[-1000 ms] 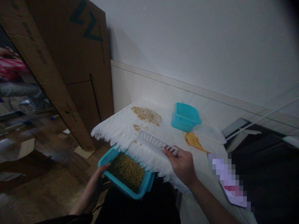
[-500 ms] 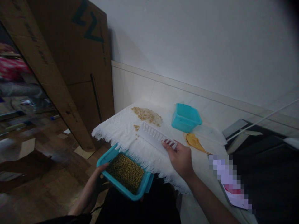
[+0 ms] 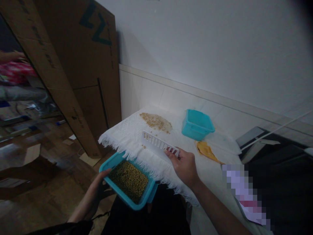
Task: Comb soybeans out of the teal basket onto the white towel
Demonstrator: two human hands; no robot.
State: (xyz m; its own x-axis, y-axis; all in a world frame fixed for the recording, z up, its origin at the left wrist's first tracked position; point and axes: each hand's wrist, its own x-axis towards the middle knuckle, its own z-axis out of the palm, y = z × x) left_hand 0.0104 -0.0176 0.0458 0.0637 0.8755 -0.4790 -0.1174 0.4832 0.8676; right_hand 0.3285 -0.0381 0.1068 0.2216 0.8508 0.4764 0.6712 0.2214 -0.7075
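Note:
My left hand (image 3: 96, 192) grips the left rim of a turquoise plastic tub (image 3: 123, 203), thumb over the edge. Yellowish-green beans (image 3: 130, 179) fill its lower part. It hangs just below the fringed edge of a white cloth (image 3: 119, 132), over my lap. In my right hand (image 3: 186, 166) is a white slotted plastic piece (image 3: 156, 144), held by its right end and resting low over the cloth. A few loose beans (image 3: 143, 147) lie near its left end. Beyond it spreads a pile of pale beans (image 3: 155, 121).
A second turquoise tub (image 3: 197, 125) stands at the back by the wall. An orange-yellow flat item (image 3: 206, 150) lies in front of it. A tall cardboard box (image 3: 95, 71) rises on the left. Black items (image 3: 288, 169) occupy the right. Another person's arm (image 3: 12, 57) shows far left.
My right hand has drawn the white slotted piece left and toward the cloth's front edge, away from the pile. The held tub has shifted slightly left. My view has turned a little.

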